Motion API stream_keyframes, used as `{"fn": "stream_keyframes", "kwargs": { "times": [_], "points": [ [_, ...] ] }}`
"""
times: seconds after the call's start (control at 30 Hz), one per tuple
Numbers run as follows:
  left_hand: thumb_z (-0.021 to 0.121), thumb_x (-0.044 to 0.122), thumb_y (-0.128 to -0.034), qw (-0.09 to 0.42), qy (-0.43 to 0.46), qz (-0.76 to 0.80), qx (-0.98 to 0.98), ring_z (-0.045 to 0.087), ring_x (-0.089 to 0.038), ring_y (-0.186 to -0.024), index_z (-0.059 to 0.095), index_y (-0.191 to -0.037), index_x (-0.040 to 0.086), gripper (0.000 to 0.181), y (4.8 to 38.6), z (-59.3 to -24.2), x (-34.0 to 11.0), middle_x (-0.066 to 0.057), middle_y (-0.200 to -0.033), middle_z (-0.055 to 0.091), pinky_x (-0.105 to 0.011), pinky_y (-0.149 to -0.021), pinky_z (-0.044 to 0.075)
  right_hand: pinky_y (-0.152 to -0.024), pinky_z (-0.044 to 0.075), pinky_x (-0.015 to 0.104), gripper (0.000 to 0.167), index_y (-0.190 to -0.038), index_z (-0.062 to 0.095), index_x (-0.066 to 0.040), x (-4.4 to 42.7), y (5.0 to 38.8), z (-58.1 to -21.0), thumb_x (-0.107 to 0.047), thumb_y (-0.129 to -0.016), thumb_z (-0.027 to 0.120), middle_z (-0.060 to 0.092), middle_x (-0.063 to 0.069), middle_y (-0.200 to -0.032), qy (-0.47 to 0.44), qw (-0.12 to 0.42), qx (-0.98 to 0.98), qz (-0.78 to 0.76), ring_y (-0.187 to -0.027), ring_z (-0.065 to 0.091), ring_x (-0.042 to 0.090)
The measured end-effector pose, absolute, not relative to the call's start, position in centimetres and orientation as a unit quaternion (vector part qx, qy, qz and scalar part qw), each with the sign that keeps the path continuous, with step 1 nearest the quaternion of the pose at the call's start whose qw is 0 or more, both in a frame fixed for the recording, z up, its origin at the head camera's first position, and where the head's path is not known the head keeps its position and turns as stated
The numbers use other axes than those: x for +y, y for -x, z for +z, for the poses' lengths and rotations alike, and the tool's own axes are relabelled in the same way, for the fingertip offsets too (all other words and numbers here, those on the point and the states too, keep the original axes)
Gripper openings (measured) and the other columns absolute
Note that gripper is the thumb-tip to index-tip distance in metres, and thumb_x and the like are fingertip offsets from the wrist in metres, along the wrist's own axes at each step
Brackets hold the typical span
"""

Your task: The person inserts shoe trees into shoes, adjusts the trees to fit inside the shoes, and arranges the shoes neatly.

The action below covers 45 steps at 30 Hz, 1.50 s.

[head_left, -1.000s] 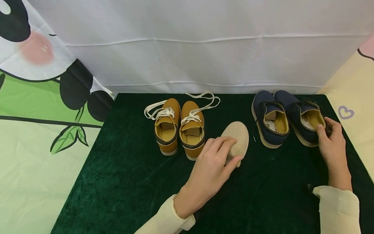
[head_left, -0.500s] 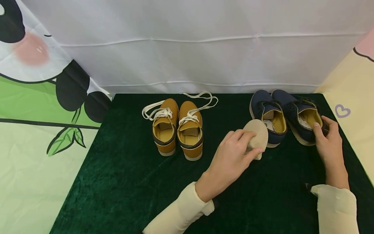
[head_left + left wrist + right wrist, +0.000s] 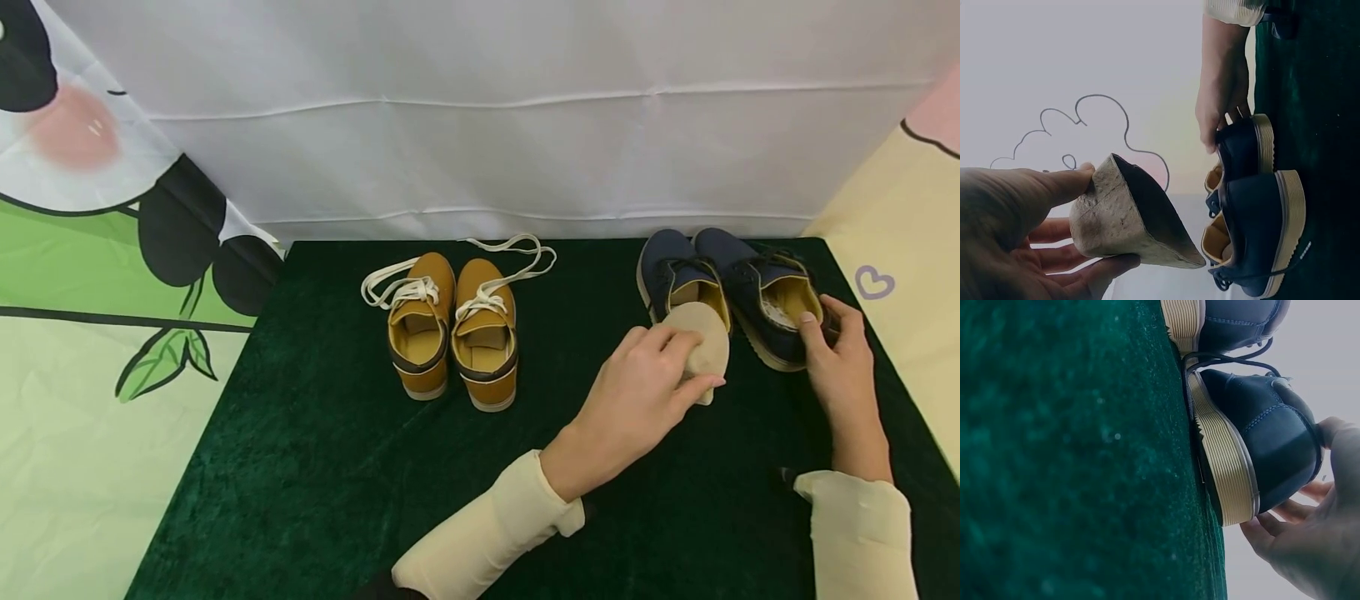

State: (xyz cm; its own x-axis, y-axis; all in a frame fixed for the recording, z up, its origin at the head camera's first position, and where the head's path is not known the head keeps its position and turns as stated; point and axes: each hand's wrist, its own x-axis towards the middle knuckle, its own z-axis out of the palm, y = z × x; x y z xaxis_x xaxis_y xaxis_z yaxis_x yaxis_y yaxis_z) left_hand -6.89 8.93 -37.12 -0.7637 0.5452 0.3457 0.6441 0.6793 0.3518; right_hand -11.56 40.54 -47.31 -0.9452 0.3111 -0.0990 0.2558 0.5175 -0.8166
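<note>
My left hand (image 3: 637, 396) pinches a beige moulded-pulp shoe insert (image 3: 708, 337) between thumb and fingers. The left wrist view shows that this insert is a hollow toe-shaped shell with its dark open side facing the shoes. In the head view it covers the heel of the left navy shoe (image 3: 663, 258); whether the two touch, I cannot tell. With the thumb at the collar and fingers behind the heel, my right hand (image 3: 843, 367) holds the right navy shoe (image 3: 1282, 440). Both navy shoes stand side by side, toes away from me, with yellow linings and dark laces.
A pair of tan shoes (image 3: 483, 333) with loose white laces (image 3: 536, 250) stands left of the navy pair. Dark green cloth (image 3: 300, 467) covers the table. Behind it hangs a white curtain (image 3: 420, 158), with printed sheets at both sides.
My left hand has carried the insert rightward, from beside the tan shoes to over the left navy shoe's heel. My right hand has stayed at the right navy shoe. The view has shifted slightly.
</note>
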Motion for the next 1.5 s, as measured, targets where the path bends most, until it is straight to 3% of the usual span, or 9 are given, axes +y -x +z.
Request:
{"fn": "stream_keyframes", "kwargs": {
  "times": [0.6, 0.93, 1.13, 1.23, 1.27, 1.33, 1.37, 1.5],
  "points": [
    [0.048, 0.052, -0.1083, 0.096, 0.348, -0.116, -0.925, 0.06, -0.009, -0.114, 0.065, -0.135, 0.022, 0.043, 9.2, -37.4, 13.3, 0.005, -0.133, 0.064, -0.018, -0.103, 0.05, -0.129, 0.018, 0.06, 0.064, -0.167, 0.015, -0.029, 40.2, 12.3, -47.1, -0.048, -0.11, 0.036, 0.018, 0.021, -0.173, 0.171, 0.039, -0.874, 0.453, -0.158, 0.021, 0.047],
    [0.039, 0.055, -0.1097, 0.036, 0.364, -0.098, -0.926, 0.058, -0.011, -0.133, 0.058, -0.143, 0.024, 0.05, 9.9, -37.7, 16.3, 0.006, -0.144, 0.061, -0.021, -0.108, 0.05, -0.116, 0.028, 0.074, 0.072, -0.166, 0.015, -0.007, 41.5, 13.0, -46.1, -0.045, -0.11, 0.039, 0.019, 0.029, -0.17, 0.135, 0.01, -0.905, 0.403, -0.15, 0.027, 0.06],
    [0.038, 0.054, -0.1102, 0.049, 0.383, -0.081, -0.919, 0.058, -0.006, -0.132, 0.06, -0.141, 0.024, 0.048, 10.5, -37.8, 17.5, 0.01, -0.138, 0.064, -0.022, -0.12, 0.039, -0.109, 0.038, 0.074, 0.068, -0.164, 0.022, -0.003, 42.0, 14.2, -45.3, -0.04, -0.11, 0.042, 0.033, 0.037, -0.161, 0.097, 0.023, -0.932, 0.349, -0.139, 0.04, 0.063],
    [0.037, 0.054, -0.1105, 0.04, 0.388, -0.083, -0.917, 0.056, -0.006, -0.134, 0.06, -0.141, 0.025, 0.048, 10.6, -37.8, 17.9, 0.011, -0.139, 0.064, -0.021, -0.121, 0.037, -0.097, 0.059, 0.035, 0.065, -0.162, 0.026, -0.002, 42.2, 14.8, -44.9, -0.037, -0.11, 0.044, 0.039, 0.04, -0.155, 0.081, 0.03, -0.941, 0.328, -0.133, 0.045, 0.064],
    [0.037, 0.054, -0.1104, 0.033, 0.388, -0.089, -0.917, 0.056, -0.006, -0.135, 0.059, -0.142, 0.026, 0.048, 10.7, -37.8, 18.1, 0.01, -0.139, 0.064, -0.021, -0.121, 0.037, -0.088, 0.057, 0.02, 0.063, -0.161, 0.028, 0.0, 42.3, 15.0, -44.8, -0.035, -0.111, 0.045, 0.041, 0.041, -0.153, 0.075, 0.034, -0.942, 0.324, -0.131, 0.046, 0.063],
    [0.037, 0.054, -0.1106, 0.024, 0.39, -0.099, -0.915, 0.055, -0.008, -0.137, 0.058, -0.144, 0.025, 0.048, 10.7, -37.7, 18.4, 0.009, -0.142, 0.062, -0.021, -0.12, 0.038, -0.067, 0.039, 0.001, 0.06, -0.159, 0.032, 0.002, 42.5, 15.4, -44.5, -0.03, -0.111, 0.046, 0.044, 0.042, -0.149, 0.06, 0.04, -0.946, 0.314, -0.126, 0.048, 0.064],
    [0.037, 0.054, -0.1106, 0.021, 0.39, -0.102, -0.915, 0.055, -0.009, -0.137, 0.058, -0.144, 0.025, 0.048, 10.8, -37.7, 18.6, 0.009, -0.143, 0.062, -0.02, -0.119, 0.039, -0.06, 0.028, -0.002, 0.058, -0.158, 0.033, 0.003, 42.6, 15.6, -44.4, -0.029, -0.111, 0.047, 0.045, 0.044, -0.146, 0.054, 0.043, -0.948, 0.311, -0.123, 0.049, 0.064],
    [0.038, 0.054, -0.1104, 0.03, 0.396, -0.099, -0.912, 0.055, -0.01, -0.137, 0.057, -0.145, 0.024, 0.049, 11.1, -37.6, 19.2, 0.007, -0.145, 0.061, -0.021, -0.12, 0.038, -0.059, 0.024, -0.003, 0.052, -0.152, 0.04, 0.007, 42.7, 16.3, -43.9, -0.023, -0.11, 0.049, 0.049, 0.045, -0.139, 0.029, 0.058, -0.953, 0.297, -0.118, 0.051, 0.065]
  ]
}}
